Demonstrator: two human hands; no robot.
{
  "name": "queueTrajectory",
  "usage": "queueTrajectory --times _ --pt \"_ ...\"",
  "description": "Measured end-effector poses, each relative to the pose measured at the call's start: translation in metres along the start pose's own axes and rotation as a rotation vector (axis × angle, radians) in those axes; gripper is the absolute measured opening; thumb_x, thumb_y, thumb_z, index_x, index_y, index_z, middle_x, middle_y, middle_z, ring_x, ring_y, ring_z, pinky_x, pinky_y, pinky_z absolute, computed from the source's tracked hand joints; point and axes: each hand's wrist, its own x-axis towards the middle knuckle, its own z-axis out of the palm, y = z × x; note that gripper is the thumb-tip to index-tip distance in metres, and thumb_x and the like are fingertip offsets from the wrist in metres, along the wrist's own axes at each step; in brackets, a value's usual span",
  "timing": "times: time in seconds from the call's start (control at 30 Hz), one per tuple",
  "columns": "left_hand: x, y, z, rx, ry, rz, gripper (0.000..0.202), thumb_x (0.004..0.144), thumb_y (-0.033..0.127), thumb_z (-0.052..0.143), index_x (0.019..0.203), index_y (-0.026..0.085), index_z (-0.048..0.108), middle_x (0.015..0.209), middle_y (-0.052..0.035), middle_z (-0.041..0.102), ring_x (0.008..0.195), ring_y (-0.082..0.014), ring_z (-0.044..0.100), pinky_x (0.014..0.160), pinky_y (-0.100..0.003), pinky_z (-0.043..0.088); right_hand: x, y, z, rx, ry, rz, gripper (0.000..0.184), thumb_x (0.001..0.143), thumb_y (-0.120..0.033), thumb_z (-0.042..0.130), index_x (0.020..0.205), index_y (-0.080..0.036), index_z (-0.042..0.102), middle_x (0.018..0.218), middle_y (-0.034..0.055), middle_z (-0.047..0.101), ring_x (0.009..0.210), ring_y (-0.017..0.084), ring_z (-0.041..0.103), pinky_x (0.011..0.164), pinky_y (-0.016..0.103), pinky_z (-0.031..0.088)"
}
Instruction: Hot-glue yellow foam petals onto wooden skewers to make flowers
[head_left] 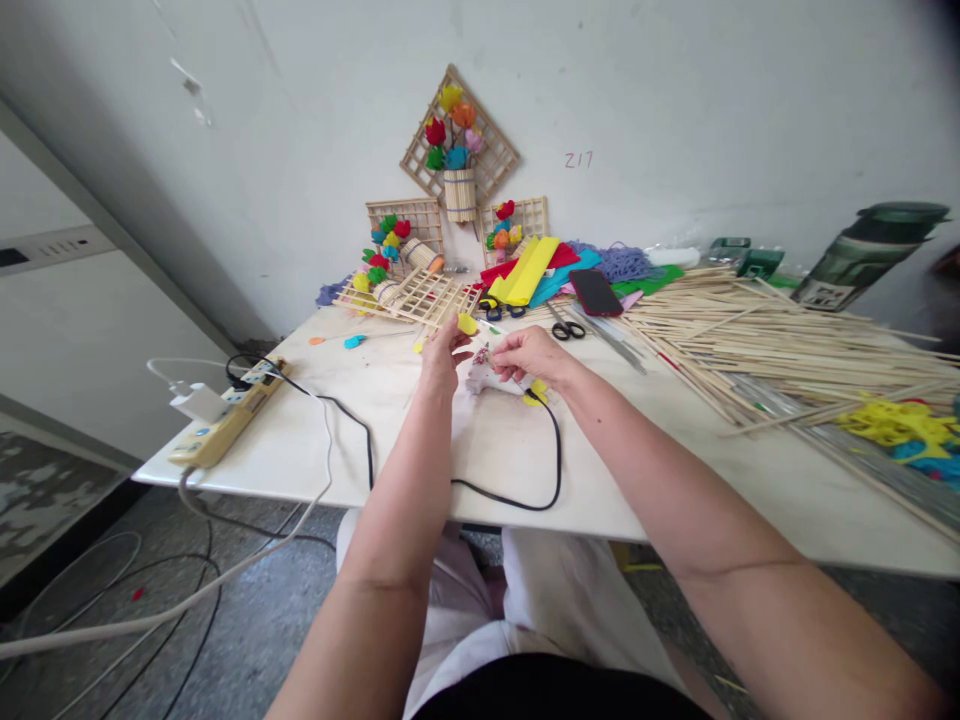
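My left hand is raised over the white table, its fingers pinched on a small yellow foam piece that seems to sit on a thin stick. My right hand is closed beside it, fingers curled on something small I cannot make out. Between and under the hands lies a white glue gun with a black cord looping toward the table's front edge. Another yellow scrap lies by the right hand.
A power strip with plugs sits at the left edge. Wooden lattice panels with foam flowers lean on the wall. Foam sheets, a phone, scissors and a big pile of wooden sticks fill the right side.
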Motion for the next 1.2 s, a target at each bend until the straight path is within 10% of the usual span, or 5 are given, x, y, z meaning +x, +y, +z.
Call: queueTrajectory --times 0.53,0.8,1.2 --pt "0.004 -0.004 -0.003 -0.002 0.077 0.061 0.047 0.055 0.057 0.070 0.076 0.016 0.062 0.072 -0.0030 0.061 0.070 -0.0134 0.059 0.057 -0.023 0.040 0.001 0.002 -0.001 -0.009 0.008 0.009 0.009 0.064 -0.010 0.068 0.058 -0.012 0.062 0.047 0.0005 0.060 0.041 0.009 0.057 0.036 0.015 0.038" --pt "-0.010 0.000 0.003 0.082 -0.218 -0.003 0.039 0.054 0.046 0.077 0.073 0.014 0.066 0.080 -0.0051 0.066 0.070 -0.0119 0.057 0.062 -0.024 0.044 0.002 0.004 0.000 0.029 0.016 -0.014 0.006 0.067 -0.009 0.064 0.063 -0.012 0.063 0.051 0.0006 0.062 0.044 0.009 0.058 0.038 0.016 0.038" --pt "-0.010 0.000 0.001 0.114 -0.336 -0.032 0.033 0.055 0.039 0.078 0.061 0.012 0.061 0.061 -0.0022 0.064 0.052 -0.0081 0.056 0.053 -0.021 0.044 0.005 -0.001 -0.014 -0.019 0.146 -0.060 0.021 0.074 -0.029 0.062 0.063 -0.012 0.063 0.061 0.0059 0.066 0.053 0.012 0.060 0.047 0.021 0.043"
